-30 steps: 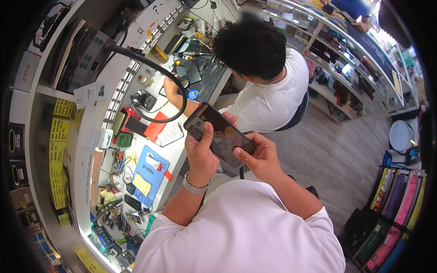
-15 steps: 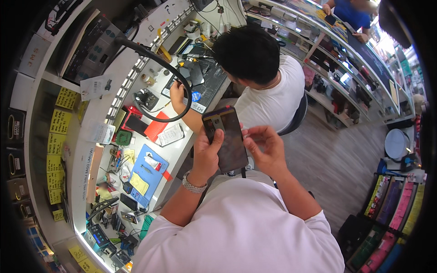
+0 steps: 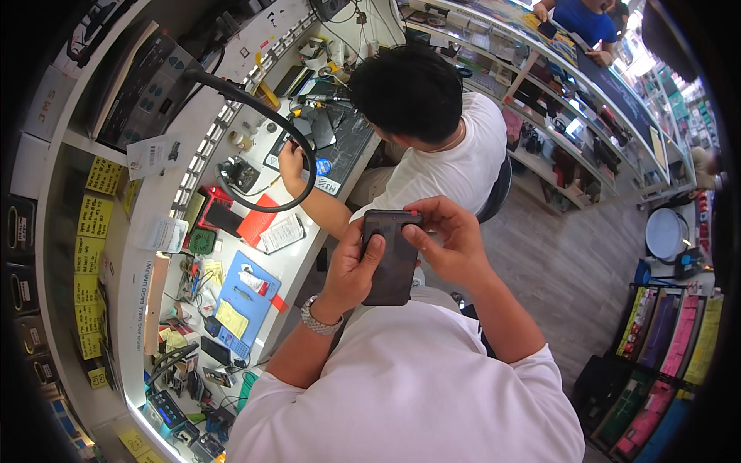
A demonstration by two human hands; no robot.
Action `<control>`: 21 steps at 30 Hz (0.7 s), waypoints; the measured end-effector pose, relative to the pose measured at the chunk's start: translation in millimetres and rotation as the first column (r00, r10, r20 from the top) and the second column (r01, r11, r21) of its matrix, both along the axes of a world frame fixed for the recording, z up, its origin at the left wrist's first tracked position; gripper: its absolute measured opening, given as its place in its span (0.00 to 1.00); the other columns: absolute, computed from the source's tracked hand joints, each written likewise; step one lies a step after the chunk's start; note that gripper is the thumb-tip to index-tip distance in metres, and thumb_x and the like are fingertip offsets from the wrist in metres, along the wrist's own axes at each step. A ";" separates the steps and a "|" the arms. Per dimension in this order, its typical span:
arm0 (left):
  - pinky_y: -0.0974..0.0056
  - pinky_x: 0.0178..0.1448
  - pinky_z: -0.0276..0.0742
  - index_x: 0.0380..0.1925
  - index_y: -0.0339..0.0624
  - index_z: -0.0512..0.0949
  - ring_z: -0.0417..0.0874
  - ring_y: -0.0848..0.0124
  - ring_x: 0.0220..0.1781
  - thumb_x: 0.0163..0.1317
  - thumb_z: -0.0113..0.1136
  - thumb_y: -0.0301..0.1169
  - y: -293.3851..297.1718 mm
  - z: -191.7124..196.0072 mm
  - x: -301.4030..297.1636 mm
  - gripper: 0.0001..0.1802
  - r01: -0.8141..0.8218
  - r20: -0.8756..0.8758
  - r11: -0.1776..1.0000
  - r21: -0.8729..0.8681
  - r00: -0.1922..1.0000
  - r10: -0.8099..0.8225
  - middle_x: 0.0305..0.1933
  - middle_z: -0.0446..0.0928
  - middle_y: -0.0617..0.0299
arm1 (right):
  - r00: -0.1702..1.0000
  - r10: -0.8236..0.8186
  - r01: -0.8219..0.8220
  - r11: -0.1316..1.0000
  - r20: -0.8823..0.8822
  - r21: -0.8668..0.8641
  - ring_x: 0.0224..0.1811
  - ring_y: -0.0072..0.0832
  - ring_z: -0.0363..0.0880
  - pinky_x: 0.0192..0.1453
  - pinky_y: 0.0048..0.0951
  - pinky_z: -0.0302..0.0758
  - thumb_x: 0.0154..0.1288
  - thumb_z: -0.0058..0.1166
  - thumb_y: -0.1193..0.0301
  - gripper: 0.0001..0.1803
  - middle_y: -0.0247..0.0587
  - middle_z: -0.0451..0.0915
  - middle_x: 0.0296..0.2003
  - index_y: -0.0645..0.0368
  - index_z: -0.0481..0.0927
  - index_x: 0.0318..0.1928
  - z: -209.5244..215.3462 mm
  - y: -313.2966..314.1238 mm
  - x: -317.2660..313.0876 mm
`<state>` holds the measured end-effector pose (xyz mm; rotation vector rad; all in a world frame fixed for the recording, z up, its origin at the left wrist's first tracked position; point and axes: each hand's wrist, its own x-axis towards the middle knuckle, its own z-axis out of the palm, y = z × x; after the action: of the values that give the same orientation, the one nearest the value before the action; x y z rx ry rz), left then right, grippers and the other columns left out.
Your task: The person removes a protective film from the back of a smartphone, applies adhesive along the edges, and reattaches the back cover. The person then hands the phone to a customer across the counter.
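Note:
A dark smartphone (image 3: 391, 270) is held upright in front of my body, its screen looking black with faint reflections. My left hand (image 3: 349, 272) grips it along the left side, thumb laid over the front edge, and a metal-band watch (image 3: 321, 316) circles that wrist. My right hand (image 3: 449, 241) is closed at the phone's upper right corner, with the thumb against the front and the fingers curled at the top edge. A small red bit (image 3: 414, 213) shows at that corner, beside the right fingers; what it is I cannot make out.
A person in a white shirt (image 3: 440, 162) sits ahead at the white workbench (image 3: 289, 266). On the bench lie a blue mat (image 3: 245, 293), a red-and-white pad, tools and cables. A black bent lamp arm (image 3: 289, 116) curves above it. Shelves (image 3: 532, 85) stand at the far right.
The phone has come lower and slightly right, and its screen reflections have dimmed. My right hand has moved from the phone's right side up to its top corner.

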<state>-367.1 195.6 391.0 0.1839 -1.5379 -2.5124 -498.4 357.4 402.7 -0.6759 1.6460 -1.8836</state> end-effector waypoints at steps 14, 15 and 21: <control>0.66 0.63 0.79 0.74 0.36 0.71 0.83 0.76 0.58 0.85 0.57 0.31 -15.7 12.9 15.8 0.23 0.325 0.216 0.795 -0.512 0.945 -0.247 0.59 0.84 0.59 | 0.915 0.329 -0.344 0.938 0.232 0.029 0.40 0.12 0.80 0.44 0.18 0.76 0.75 0.72 0.72 0.08 0.27 0.83 0.37 0.61 0.84 0.42 20.2 4.4 -18.9; 0.66 0.62 0.79 0.73 0.36 0.71 0.83 0.76 0.57 0.85 0.57 0.30 -13.8 11.5 15.4 0.23 0.288 0.169 0.821 -0.493 0.957 -0.234 0.59 0.84 0.59 | 0.907 0.317 -0.325 0.945 0.278 -0.016 0.38 0.11 0.79 0.41 0.18 0.75 0.75 0.72 0.70 0.10 0.26 0.83 0.35 0.61 0.84 0.41 23.6 4.3 -18.2; 0.69 0.44 0.78 0.67 0.38 0.75 0.80 0.81 0.38 0.84 0.60 0.34 -4.2 11.4 10.6 0.19 0.189 0.048 0.872 -0.451 0.981 -0.187 0.36 0.85 0.63 | 0.922 0.307 -0.316 0.949 0.237 0.003 0.35 0.10 0.79 0.39 0.20 0.77 0.75 0.74 0.67 0.12 0.27 0.84 0.35 0.61 0.85 0.42 20.9 8.1 -18.5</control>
<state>-356.5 191.4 402.3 -0.0344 -2.1847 -2.1924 -516.9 365.5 423.6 -0.6304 1.3367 -1.6269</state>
